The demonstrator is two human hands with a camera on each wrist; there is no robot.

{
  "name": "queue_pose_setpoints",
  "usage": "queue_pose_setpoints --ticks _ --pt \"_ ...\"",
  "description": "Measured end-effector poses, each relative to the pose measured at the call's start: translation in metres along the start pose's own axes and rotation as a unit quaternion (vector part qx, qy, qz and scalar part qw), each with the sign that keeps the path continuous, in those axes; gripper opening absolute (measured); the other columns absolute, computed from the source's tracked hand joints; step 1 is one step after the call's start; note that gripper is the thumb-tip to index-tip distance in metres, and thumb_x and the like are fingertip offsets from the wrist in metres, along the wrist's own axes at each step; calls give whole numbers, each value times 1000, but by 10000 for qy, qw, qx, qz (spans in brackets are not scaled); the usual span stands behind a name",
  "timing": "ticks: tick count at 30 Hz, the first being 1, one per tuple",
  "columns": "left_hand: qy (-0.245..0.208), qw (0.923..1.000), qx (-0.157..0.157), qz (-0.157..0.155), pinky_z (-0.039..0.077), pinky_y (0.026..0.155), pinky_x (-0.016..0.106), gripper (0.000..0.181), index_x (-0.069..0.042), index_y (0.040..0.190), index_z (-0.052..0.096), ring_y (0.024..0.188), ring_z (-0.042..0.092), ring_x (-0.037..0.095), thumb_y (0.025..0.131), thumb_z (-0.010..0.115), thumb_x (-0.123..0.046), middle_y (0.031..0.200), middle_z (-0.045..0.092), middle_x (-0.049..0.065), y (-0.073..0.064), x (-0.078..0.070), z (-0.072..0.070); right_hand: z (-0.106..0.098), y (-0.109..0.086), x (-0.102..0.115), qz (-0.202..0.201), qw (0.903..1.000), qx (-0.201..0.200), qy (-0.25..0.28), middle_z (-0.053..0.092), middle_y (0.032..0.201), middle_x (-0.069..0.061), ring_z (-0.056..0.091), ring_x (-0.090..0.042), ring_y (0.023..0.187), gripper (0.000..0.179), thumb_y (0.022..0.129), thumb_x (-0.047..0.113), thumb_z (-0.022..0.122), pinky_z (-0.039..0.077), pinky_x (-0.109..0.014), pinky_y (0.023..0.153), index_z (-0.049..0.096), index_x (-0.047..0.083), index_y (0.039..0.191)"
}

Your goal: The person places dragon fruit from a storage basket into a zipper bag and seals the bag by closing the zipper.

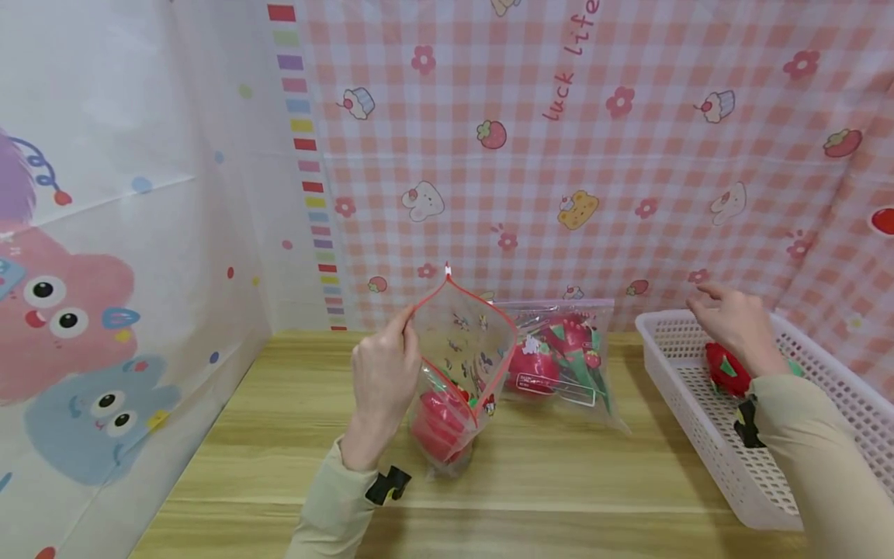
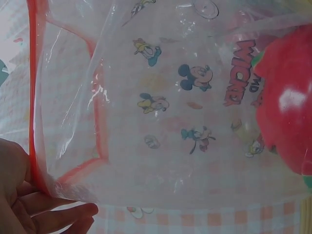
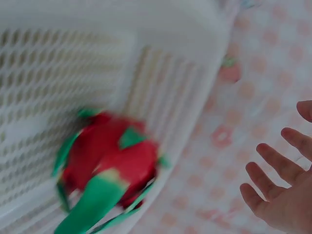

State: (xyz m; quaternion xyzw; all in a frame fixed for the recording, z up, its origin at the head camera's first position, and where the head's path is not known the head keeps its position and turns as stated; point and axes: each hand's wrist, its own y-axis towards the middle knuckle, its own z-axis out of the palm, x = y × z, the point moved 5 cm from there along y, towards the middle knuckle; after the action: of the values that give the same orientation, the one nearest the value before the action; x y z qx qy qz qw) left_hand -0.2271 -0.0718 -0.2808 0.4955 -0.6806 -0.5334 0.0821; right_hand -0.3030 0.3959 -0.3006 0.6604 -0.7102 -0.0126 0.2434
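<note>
My left hand [image 1: 382, 371] pinches the left side of the red-edged mouth of a clear zip bag [image 1: 482, 334], which gapes wide. Inside its lower part sits a red fruit-like item [image 1: 441, 425]; cartoon prints cover the bag in the left wrist view. My right hand [image 1: 739, 324] hovers over the white basket [image 1: 687, 419] with fingers spread and holding nothing. Below it in the basket lies a toy dragon fruit [image 3: 109, 161], red with green leaf tips, partly hidden by the hand in the head view.
Behind the open bag, a second zip bag [image 1: 559, 361] with red and green items leans by the checked cloth backdrop [image 1: 531, 194]. The perforated basket stands at the right of the wooden table [image 1: 279, 435]. A cartoon-printed cloth [image 1: 174, 272] hangs at the left.
</note>
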Motion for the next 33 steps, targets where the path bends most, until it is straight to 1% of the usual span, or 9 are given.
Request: queue_pose_setpoints --ticks 3,6,10,12,15,20,26,30,33 --pt "-12 10000 -6 4 19 32 14 23 5 107 68 35 19 0 88 57 -1 46 52 7 0 -1 -1 4 -4 -22 118 9989 208 -415 45 126 -42 49 -54 98 62 96 44 42 42 -58 74 46 -7 132" --pt "-22 10000 10 12 19 32 14 23 5 107 68 35 19 0 88 57 0 47 52 7 0 -1 -1 9 -11 -41 211 9969 319 -692 48 121 -43 51 -51 86 66 94 45 44 43 -53 65 43 -8 133" --pt "-62 10000 28 16 20 32 14 23 4 108 68 35 20 0 89 56 -1 48 53 7 -1 -1 -1 15 -22 -64 361 9947 413 -873 43 122 -44 46 -54 98 80 92 56 43 40 -61 82 36 -10 135" --pt "-82 10000 29 12 20 32 14 23 4 108 68 36 20 0 89 55 -1 48 54 7 -1 -1 -1 19 -27 -73 490 9935 491 -897 33 130 -46 34 -59 115 89 90 63 42 28 -68 94 30 -10 139" --pt "-82 10000 26 15 20 32 14 24 4 108 68 36 19 -1 90 55 -1 48 54 7 -1 -1 -2 25 -35 -86 744 9924 692 -691 21 137 -47 23 -64 120 97 88 67 44 24 -72 96 16 -5 146" --pt "-30 10000 27 54 19 33 14 24 4 108 69 36 19 0 90 54 -1 47 53 6 -1 -1 -2 35 -44 -98 1078 9889 963 -355 6 142 -48 13 -71 120 103 87 65 48 22 -77 92 -3 2 150" --pt "-1 10000 13 68 18 34 14 23 3 108 69 36 19 0 90 55 -2 46 51 6 -2 -2 -2 42 -48 -104 1152 9876 961 -462 10 140 -46 17 -71 115 103 86 64 49 27 -76 84 -4 3 151" --pt "-5 10000 11 72 17 34 14 23 4 108 69 37 18 0 90 55 -2 45 48 4 -2 -2 -2 43 -49 -107 1310 9853 1018 -419 6 134 -53 20 -72 111 106 85 65 51 28 -75 84 -4 2 150" --pt "-12 10000 2 88 17 35 14 24 3 107 69 37 17 1 90 54 -1 43 45 3 -3 -2 -1 45 -52 -110 1598 9803 1124 -279 4 126 -58 27 -68 100 111 82 68 53 36 -70 75 -4 0 149"
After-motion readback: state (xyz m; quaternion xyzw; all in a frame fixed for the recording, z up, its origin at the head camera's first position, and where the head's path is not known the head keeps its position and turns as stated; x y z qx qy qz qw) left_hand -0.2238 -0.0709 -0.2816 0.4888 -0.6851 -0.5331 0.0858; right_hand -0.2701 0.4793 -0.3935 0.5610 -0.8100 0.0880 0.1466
